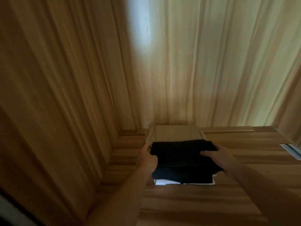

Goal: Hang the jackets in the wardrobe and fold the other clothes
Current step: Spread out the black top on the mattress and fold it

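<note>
- The left hand (147, 158) grips the left edge of a folded black garment (182, 158), thumb side on top and the fingers apparently tucked beneath; that hold looks meant to keep the fold from opening as the piece is carried flat.
- The right hand (218, 156) holds the opposite edge, its fingers (206, 153) laid over the top of the cloth near the corner and the rest curling round the side. With a hand at each side the garment stays level and square.
- The black garment lies between the two hands, on top of a stack of folded clothes (179, 176): another dark piece just under it and a white piece (161, 182) at the bottom, showing on the near side, toward the wrists.
- The stack sits on a wooden wardrobe shelf (244, 160), close to the wall beyond the left hand; I judge it was put in the corner so the pile has something to square against.
- Just beyond the fingertips stands a tan box (175, 133), touching or nearly touching the far edge of the garment; which, I cannot tell in the blur.
- Beyond the right hand, well apart, a pale flat object (291, 150) lies at the shelf's edge; too blurred to name.
- The step in hand seems to be seating a folded item on the pile; lining its edges with those below comes next.
</note>
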A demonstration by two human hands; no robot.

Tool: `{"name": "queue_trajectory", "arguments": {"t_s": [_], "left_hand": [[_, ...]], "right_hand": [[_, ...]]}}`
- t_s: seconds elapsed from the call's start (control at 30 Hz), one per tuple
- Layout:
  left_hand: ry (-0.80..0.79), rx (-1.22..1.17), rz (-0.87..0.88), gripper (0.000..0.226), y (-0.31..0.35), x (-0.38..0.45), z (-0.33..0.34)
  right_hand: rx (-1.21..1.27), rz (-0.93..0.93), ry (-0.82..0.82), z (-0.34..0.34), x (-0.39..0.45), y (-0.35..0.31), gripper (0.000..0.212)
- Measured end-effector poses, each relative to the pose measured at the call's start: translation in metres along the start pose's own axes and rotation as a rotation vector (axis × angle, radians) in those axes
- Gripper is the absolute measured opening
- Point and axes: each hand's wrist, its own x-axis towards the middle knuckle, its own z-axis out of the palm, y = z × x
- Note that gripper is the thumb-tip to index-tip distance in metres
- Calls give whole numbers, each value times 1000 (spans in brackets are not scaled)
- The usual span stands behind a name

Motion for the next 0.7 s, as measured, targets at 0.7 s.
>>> {"name": "queue_trajectory", "arguments": {"t_s": [0.7], "left_hand": [[-196,1028,379,60,-22,-5,59]], "right_hand": [[-1030,-376,64,32,4,39,58]]}}
